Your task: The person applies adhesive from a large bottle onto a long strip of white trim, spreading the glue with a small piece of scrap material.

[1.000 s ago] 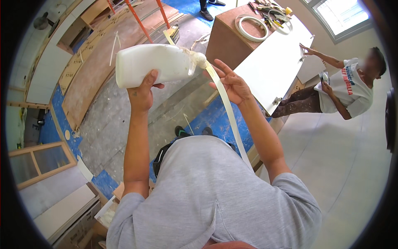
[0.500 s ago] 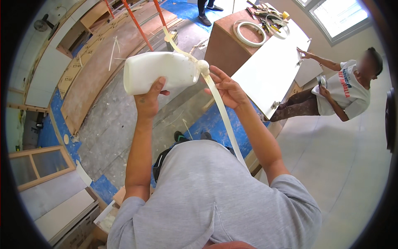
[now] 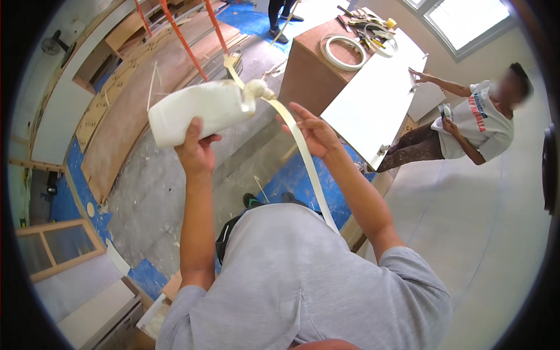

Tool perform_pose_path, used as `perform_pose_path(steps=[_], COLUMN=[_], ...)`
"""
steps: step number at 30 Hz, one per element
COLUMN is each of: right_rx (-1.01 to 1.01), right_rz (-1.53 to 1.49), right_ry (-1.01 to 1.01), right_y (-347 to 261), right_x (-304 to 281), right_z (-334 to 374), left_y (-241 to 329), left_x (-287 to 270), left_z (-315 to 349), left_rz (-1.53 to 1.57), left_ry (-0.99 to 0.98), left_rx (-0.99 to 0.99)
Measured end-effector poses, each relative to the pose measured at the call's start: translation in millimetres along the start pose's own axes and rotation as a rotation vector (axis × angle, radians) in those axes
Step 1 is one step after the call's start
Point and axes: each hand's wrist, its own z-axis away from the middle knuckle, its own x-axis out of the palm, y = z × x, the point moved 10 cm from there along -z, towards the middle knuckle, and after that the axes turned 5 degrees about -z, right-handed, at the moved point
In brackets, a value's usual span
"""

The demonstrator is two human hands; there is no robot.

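Note:
My left hand is wrapped round a white plastic bottle, tilted on its side with its neck to the right. A pale, lumpy nozzle end of the bottle lies against a long cream strip of edge banding. The strip runs from beyond the bottle, past the nozzle, then curves down toward my waist. Beside the nozzle, my right hand supports the strip loosely across its fingers, the index finger stretched out. One fingertip shows on the strip's far side; the rest of the grip is partly hidden.
A wooden cabinet at the far right bears a white panel, coiled banding and tools. A co-worker stands right, touching the panel. Orange ladder legs and brown boards are at the far left. Another person's legs show behind.
My left hand and the bottle have moved left and slightly down, the nozzle shifting left along the strip. My right hand has moved a little left and down. The co-worker stays beside the panel.

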Motion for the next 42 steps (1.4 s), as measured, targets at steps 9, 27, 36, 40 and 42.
perform_pose_path(steps=[9, 27, 36, 40, 42], right_rx=[0.340, 0.407, 0.233, -0.057, -0.202], right_rz=[-0.002, 0.292, 1.225, 1.545, 1.687], right_ry=[0.178, 0.246, 0.445, 0.499, 0.473], right_y=[52.5, 88.3, 52.7, 12.2, -4.6], right_x=[-23.6, -30.7, -56.0, -21.9, -1.3], right_z=[-3.0, 59.2, 89.8, 89.6, 84.3], left_y=[-17.8, -11.5, -22.4, -13.0, -13.3], left_x=[-68.5, -95.6, -88.0, -62.5, -57.0], left_z=[1.2, 24.4, 26.1, 30.6, 33.2], left_rz=[0.091, 0.133, 0.154, 0.037, 0.021], left_ry=[0.138, 0.190, 0.157, 0.032, 0.000], left_rx=[-0.119, -0.140, -0.188, -0.142, -0.164])
